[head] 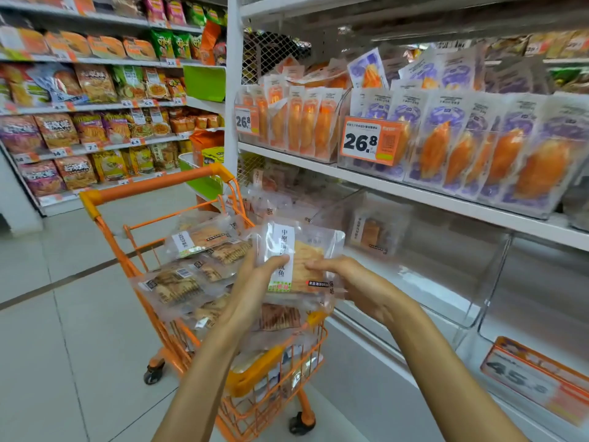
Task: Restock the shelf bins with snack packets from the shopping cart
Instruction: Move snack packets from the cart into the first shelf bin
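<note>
I hold a clear snack packet (301,247) with a white label strip and tan dried pieces upright above the orange shopping cart (149,186). My left hand (255,279) grips its lower left edge, thumb across the label. On the packet's lower right side, the fingers of my right hand (344,275) curl over its front. Several more clear packets (178,282) lie piled in the cart. To the right, a clear shelf bin (446,282) on the lower shelf holds one similar packet (371,232) at its back.
The shelf above carries bins of orange-and-purple packets (478,148) with a 26.8 price tag (366,141). Another clear bin with a 45 price tag (526,381) sits at lower right. Across the tiled aisle floor (47,314) stand shelves of chip bags (79,122).
</note>
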Motion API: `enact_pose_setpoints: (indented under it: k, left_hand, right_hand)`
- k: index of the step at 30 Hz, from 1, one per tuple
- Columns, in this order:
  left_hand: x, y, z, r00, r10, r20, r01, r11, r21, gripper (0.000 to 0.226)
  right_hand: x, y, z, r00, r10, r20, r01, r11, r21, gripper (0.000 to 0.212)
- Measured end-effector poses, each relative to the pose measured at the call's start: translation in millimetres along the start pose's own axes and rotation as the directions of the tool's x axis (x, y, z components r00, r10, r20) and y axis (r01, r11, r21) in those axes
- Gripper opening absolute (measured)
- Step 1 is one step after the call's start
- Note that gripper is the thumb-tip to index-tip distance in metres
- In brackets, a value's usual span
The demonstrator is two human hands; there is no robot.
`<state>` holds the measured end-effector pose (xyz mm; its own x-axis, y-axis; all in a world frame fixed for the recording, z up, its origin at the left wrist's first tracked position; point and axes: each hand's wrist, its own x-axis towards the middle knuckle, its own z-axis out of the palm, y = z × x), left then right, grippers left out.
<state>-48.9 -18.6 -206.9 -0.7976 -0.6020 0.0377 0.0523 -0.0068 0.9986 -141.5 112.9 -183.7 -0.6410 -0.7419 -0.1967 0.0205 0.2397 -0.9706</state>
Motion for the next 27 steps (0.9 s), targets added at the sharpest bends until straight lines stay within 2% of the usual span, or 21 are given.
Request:
enact_pose_setpoints:
  k: [2, 4, 7, 10, 12, 15, 18, 20, 23, 25, 27]
  left_hand:
    - [3, 6, 9, 0.999, 0.016, 0.049, -0.018, 0.999, 0.035, 0.081]
    - [11, 10, 22, 0.993, 0.024, 0.117, -0.029, 0.999, 0.046, 0.081]
    - [35, 8, 47, 0.967, 0.038, 0.251, -0.071, 0.990, 0.124, 0.089]
    - [67, 13, 74, 0.927, 0.004, 0.376, -0.120, 0.951, 0.284, 0.048]
    - [93, 13, 94, 0.914, -0.005, 0.407, -0.174, 0.899, 0.403, 0.036]
    - [139, -2, 122, 0.934, -0.035, 0.356, -0.170, 0.832, 0.528, 0.053]
    - [175, -17, 147, 0.940, -0.075, 0.332, -0.136, 0.812, 0.568, 0.043]
    - [194, -29, 160, 0.945, -0.108, 0.308, -0.114, 0.774, 0.623, 0.041]
    - [216, -46, 174, 0.953, -0.179, 0.243, -0.040, 0.724, 0.689, 0.037]
    - [227, -56, 181, 0.950, -0.246, 0.191, 0.047, 0.719, 0.693, 0.039]
    - [237, -65, 186, 0.941, -0.299, 0.160, 0.126, 0.744, 0.656, 0.040]
  right_hand:
    - [-3, -1, -15, 0.999, -0.022, -0.041, 0.024, 0.998, 0.062, 0.015]
    - [-3, 0, -35, 0.993, -0.050, -0.103, 0.064, 0.988, 0.140, 0.015]
    - [3, 3, -66, 0.981, -0.044, -0.189, 0.055, 0.997, 0.057, 0.019]
    - [14, 15, -91, 0.960, -0.030, -0.279, 0.026, 0.999, -0.020, 0.018]
    - [26, 27, -107, 0.930, -0.051, -0.364, 0.027, 0.997, -0.072, 0.021]
    - [48, 39, -129, 0.853, -0.103, -0.511, 0.065, 0.994, -0.091, 0.020]
    - [76, 52, -138, 0.786, -0.163, -0.597, 0.078, 0.983, -0.165, 0.024]
    - [98, 65, -144, 0.740, -0.149, -0.655, 0.000, 0.975, -0.222, 0.018]
    - [130, 80, -150, 0.695, -0.046, -0.718, -0.228, 0.932, -0.280, 0.015]
    - [148, 89, -154, 0.628, -0.001, -0.778, -0.385, 0.869, -0.312, 0.013]
    - [161, 95, -159, 0.562, -0.018, -0.827, -0.414, 0.859, -0.300, 0.017]
